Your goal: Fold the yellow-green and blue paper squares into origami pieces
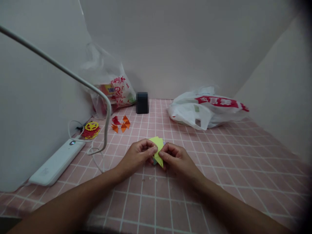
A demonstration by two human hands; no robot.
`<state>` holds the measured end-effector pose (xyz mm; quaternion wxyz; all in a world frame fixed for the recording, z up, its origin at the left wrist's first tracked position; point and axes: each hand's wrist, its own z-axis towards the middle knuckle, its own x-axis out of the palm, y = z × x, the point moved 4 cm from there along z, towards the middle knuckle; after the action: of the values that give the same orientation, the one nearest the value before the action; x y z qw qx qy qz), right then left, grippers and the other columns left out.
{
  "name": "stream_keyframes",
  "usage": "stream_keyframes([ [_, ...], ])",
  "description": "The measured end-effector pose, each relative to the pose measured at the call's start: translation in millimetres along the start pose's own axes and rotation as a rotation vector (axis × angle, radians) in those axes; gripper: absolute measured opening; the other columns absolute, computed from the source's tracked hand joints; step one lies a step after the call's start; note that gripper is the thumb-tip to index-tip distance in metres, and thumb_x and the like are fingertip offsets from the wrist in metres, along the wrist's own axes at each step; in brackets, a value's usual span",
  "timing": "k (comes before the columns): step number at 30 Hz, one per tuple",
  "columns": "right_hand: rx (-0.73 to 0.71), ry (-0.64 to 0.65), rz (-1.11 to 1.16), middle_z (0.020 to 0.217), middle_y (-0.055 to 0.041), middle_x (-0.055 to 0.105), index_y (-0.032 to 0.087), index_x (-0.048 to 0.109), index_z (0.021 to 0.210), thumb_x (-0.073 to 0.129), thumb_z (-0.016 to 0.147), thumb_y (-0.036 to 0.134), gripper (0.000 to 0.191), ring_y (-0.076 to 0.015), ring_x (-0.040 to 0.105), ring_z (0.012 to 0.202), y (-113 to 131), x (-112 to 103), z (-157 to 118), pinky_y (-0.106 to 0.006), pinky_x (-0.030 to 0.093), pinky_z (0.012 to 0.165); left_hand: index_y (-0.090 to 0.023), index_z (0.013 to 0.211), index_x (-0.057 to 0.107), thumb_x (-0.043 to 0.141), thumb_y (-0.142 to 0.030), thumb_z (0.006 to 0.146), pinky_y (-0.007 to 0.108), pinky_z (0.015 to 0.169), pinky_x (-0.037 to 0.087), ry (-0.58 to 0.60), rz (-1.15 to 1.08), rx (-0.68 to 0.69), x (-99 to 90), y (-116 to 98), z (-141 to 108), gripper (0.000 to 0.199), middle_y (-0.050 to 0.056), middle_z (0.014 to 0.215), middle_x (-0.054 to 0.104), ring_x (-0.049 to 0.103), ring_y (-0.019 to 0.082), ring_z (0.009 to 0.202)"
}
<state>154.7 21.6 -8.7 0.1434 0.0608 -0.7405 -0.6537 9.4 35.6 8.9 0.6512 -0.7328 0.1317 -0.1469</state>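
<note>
A folded piece of yellow origami paper is held up between my two hands, a narrow point hanging downward. My left hand pinches its left edge between thumb and fingers. From the other side, my right hand grips the right edge, thumb on top. Behind the yellow paper, small bits of bluish-green paper show; whether they are held or lie on the table I cannot tell. Several folded orange paper pieces and a red one rest farther back on the left.
A white power bank with a cable lies at the left, beside red and yellow cut-outs. A grey cable arcs across the left. Behind stand a filled plastic bag, a dark box and another white bag.
</note>
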Motion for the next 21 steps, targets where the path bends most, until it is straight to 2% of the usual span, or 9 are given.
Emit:
stream_keyframes([
  [4, -0.044, -0.055, -0.006, 0.053, 0.0035, 0.056, 0.019, 0.054, 0.070, 0.067, 0.082, 0.037, 0.025, -0.0093, 0.048, 0.044, -2, -3, 1, -0.022, 0.035, 0.045, -0.015, 0.074, 0.057, 0.071, -0.037, 0.075, 0.021, 0.052, 0.040, 0.019, 0.051, -0.048, 0.0, 3, 0, 0.027, -0.003, 0.061, 0.058, 0.052, 0.008, 0.050],
  [9, -0.054, 0.005, 0.026, 0.053, 0.0016, 0.060, 0.018, 0.056, 0.073, 0.061, 0.087, 0.044, 0.030, -0.0098, 0.051, 0.044, -1, -3, 2, -0.022, 0.037, 0.047, -0.013, 0.072, 0.059, 0.067, -0.035, 0.078, 0.022, 0.056, 0.043, -0.003, 0.057, -0.008, -1.1, -5, -2, 0.023, -0.002, 0.062, 0.061, 0.054, 0.008, 0.053],
  [14, -0.053, -0.013, 0.022, 0.052, 0.0027, 0.058, 0.018, 0.055, 0.073, 0.061, 0.085, 0.038, 0.024, -0.0095, 0.049, 0.043, 2, -1, 2, -0.022, 0.035, 0.046, -0.013, 0.075, 0.062, 0.067, -0.036, 0.078, 0.022, 0.056, 0.045, -0.006, 0.022, -0.009, -0.8, -5, -1, 0.024, -0.002, 0.061, 0.061, 0.055, 0.009, 0.053],
  [17, -0.121, -0.072, -0.134, 0.055, 0.0026, 0.057, 0.019, 0.055, 0.071, 0.058, 0.087, 0.032, 0.021, -0.0102, 0.048, 0.046, 6, -2, -1, -0.023, 0.036, 0.048, -0.012, 0.076, 0.064, 0.068, -0.036, 0.078, 0.022, 0.057, 0.045, -0.006, -0.014, -0.012, -0.3, -1, 0, 0.024, -0.001, 0.063, 0.062, 0.056, 0.009, 0.055],
  [21, -0.301, -0.168, -0.442, 0.066, -0.0010, 0.060, 0.018, 0.059, 0.071, 0.058, 0.087, 0.025, 0.018, -0.0132, 0.053, 0.059, 15, -2, -8, -0.025, 0.040, 0.054, -0.013, 0.077, 0.064, 0.073, -0.032, 0.075, 0.021, 0.056, 0.046, 0.008, -0.063, 0.014, 0.6, 2, 0, 0.021, -0.002, 0.065, 0.063, 0.056, 0.009, 0.055],
])
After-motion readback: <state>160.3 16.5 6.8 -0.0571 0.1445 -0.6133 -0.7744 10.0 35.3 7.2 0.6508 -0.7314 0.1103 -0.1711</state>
